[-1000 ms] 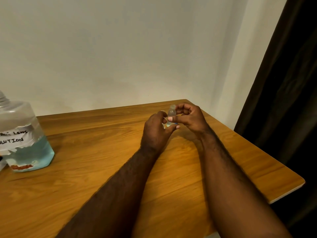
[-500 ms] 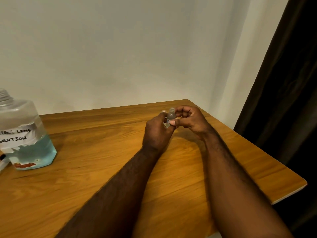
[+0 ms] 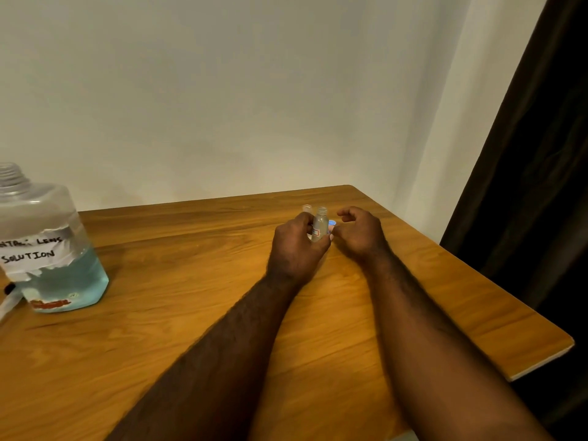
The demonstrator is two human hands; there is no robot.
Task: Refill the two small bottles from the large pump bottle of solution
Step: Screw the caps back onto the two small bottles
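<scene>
My left hand grips a small clear bottle upright just above the wooden table; its neck is uncapped. The open neck of a second small bottle pokes up behind the same hand. A blue cap shows between the held bottle and my right hand, whose fingers are loosely curled and apart from the bottle. Whether the thumb touches the cap is unclear. The large solution bottle stands far left, a third full of blue liquid, with a bare threaded neck.
A white and black piece, cut off by the frame, lies at the left edge beside the large bottle. A pale wall runs behind the table. The table's right edge borders a dark curtain.
My right hand has let go of the small bottle and drawn a little to the right. The blue cap and the second bottle's neck have come into sight. My left hand still holds the bottle.
</scene>
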